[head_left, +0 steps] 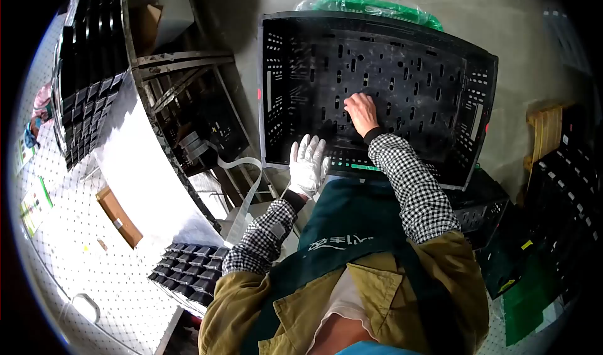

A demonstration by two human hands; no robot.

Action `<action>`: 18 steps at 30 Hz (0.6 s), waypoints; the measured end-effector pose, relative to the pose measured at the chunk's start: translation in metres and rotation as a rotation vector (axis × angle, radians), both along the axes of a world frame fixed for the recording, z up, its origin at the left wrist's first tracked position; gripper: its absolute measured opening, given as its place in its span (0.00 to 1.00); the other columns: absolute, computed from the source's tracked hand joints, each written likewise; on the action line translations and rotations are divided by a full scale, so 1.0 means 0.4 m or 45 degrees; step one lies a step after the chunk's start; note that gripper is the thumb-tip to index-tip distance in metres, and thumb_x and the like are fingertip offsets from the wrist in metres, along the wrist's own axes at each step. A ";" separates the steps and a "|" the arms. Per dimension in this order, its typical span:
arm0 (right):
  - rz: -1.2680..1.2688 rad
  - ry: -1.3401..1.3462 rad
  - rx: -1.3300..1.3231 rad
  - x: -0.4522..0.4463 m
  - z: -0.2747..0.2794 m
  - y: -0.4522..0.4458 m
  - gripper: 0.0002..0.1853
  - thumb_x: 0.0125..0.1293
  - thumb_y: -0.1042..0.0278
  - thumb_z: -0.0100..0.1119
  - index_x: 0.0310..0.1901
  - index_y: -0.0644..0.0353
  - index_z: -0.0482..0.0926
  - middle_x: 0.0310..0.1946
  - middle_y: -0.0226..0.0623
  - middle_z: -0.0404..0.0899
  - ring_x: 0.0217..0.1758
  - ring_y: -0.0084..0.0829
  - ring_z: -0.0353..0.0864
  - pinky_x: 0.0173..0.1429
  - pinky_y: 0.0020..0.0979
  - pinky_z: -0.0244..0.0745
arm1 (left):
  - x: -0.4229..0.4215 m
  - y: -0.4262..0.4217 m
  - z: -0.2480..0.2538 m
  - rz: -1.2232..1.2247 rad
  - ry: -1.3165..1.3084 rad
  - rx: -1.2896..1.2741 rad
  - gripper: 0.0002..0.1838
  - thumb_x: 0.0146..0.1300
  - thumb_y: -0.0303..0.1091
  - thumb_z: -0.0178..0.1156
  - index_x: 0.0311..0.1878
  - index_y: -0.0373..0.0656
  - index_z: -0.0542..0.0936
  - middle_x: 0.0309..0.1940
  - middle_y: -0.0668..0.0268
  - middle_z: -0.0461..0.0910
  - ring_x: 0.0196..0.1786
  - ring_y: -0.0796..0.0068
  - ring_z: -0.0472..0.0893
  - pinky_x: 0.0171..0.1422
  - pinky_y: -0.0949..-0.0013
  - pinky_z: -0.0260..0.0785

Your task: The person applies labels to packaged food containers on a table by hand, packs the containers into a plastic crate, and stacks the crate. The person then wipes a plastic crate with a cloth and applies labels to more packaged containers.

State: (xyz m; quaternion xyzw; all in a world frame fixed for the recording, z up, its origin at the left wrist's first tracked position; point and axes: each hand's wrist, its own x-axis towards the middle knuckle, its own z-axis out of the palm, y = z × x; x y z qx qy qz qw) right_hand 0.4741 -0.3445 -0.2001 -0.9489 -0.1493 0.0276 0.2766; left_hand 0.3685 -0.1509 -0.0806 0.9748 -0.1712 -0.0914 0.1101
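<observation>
A large black plastic crate with slotted walls and floor stands in front of me, its inside facing up. My right hand, bare, is over the inside of the crate. Its fingers are curled, and whatever may be under them is hidden. My left hand wears a white glove and is at the crate's near left edge. Its fingers are stretched out, with nothing seen in them; contact with the rim cannot be made out.
On my left is a white worktable with stacked black trays, a block of small black pieces and a brown wooden piece. A white strap hangs beside it. More black crates stand at right.
</observation>
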 end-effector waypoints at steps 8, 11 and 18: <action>0.025 0.060 -0.293 -0.018 -0.009 0.000 0.05 0.60 0.72 0.52 0.33 0.63 0.76 0.34 0.43 0.75 0.41 0.40 0.75 0.48 0.39 0.68 | 0.020 -0.018 0.001 0.071 -0.024 -0.030 0.24 0.60 0.41 0.55 0.61 0.50 0.74 0.59 0.63 0.74 0.66 0.60 0.67 0.71 0.54 0.52; -0.150 0.029 0.265 -0.039 0.017 -0.082 0.04 0.58 0.75 0.55 0.34 0.64 0.76 0.34 0.42 0.76 0.42 0.42 0.75 0.49 0.40 0.69 | 0.022 -0.018 0.004 0.055 0.056 -0.010 0.24 0.61 0.41 0.54 0.61 0.49 0.73 0.59 0.63 0.75 0.66 0.61 0.67 0.71 0.55 0.52; -1.117 -0.477 0.487 -0.121 0.429 -0.647 0.07 0.69 0.69 0.51 0.44 0.61 0.73 0.38 0.39 0.78 0.43 0.36 0.78 0.49 0.34 0.72 | 0.064 -0.017 0.006 0.015 0.478 0.023 0.24 0.62 0.45 0.53 0.60 0.45 0.74 0.59 0.60 0.74 0.63 0.59 0.70 0.67 0.55 0.58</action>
